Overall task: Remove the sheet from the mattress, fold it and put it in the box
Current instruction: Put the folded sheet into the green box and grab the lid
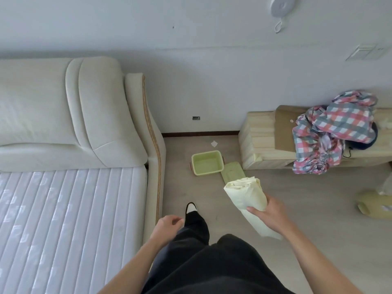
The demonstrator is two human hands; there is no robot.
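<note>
My right hand (269, 213) grips a pale yellow sheet (246, 194) rolled into a thick bundle, held above the floor. Ahead on the floor stands an open light-green box (206, 162), nothing inside it, with its green lid (232, 171) lying flat beside it on the right. The bundle's far end hangs just in front of the lid. My left hand (167, 227) hangs loosely curled beside my leg and holds nothing. The bare white quilted mattress (63, 209) fills the lower left.
A cream upholstered headboard (84, 107) and bed frame run along the left. A low wooden bench (263, 141) at the right carries a crumpled plaid cloth (331, 130). A yellowish package (375, 202) lies on the floor at far right. My dark-trousered legs stand on the floor.
</note>
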